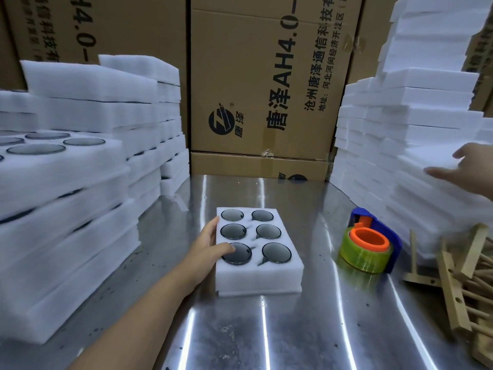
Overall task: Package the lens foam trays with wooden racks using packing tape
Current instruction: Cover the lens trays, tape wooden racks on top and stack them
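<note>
Wooden racks (453, 284) are heaped at the steel tabletop's (240, 329) near right edge. Mid-table sits the lens foam tray (258, 279): white foam, six dark round lenses (276, 252) in two rows. The left hand (210, 245) rests flat on its left side, fingers straight (I'd keep that thumb off the glass). The tape dispenser (373, 244) is well right of it. Further back, the right hand (465, 169) lies spread-fingered on the foam sheet stack (416, 129). I'd lift one sheet and square it on top.

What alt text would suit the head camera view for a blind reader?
A person's left hand rests on a white foam tray of six lenses on a steel table, while the right hand touches a foam stack. A tape dispenser and wooden racks lie to the right.
</note>
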